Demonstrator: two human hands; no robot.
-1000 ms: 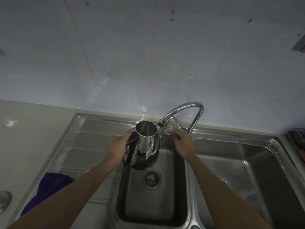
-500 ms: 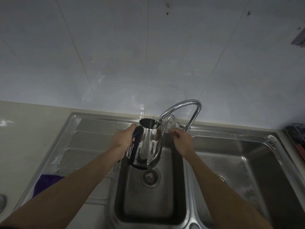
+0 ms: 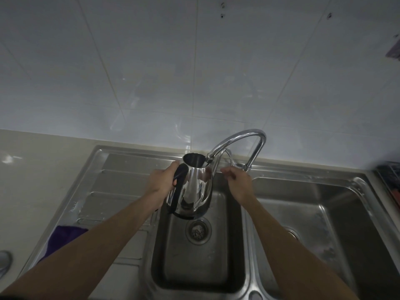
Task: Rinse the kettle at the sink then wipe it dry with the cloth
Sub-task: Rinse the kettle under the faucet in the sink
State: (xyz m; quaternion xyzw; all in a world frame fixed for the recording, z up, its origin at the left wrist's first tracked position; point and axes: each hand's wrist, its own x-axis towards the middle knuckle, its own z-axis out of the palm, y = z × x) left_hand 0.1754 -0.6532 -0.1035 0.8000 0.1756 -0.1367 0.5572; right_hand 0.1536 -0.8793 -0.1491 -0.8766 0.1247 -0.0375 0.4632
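My left hand (image 3: 163,180) grips the dark handle of a shiny steel kettle (image 3: 193,187), holding it upright above the small middle sink basin (image 3: 194,263). Its open mouth sits right under the outlet of the curved chrome tap (image 3: 240,138). My right hand (image 3: 238,180) hovers just right of the kettle, fingers loosely curled near the thin tap lever (image 3: 229,158), holding nothing. A purple cloth (image 3: 62,237) lies on the drainboard at lower left, partly hidden by my left forearm. I cannot see whether water is running.
A ribbed steel drainboard (image 3: 112,182) lies left of the basin and a larger basin (image 3: 324,213) to the right. White tiled wall stands behind. A beige counter (image 3: 32,169) runs along the left, with a round metal object (image 3: 4,259) at its edge.
The kettle has risen and moved back so its mouth is under the tap outlet. My right hand has drawn slightly away from the tap lever.
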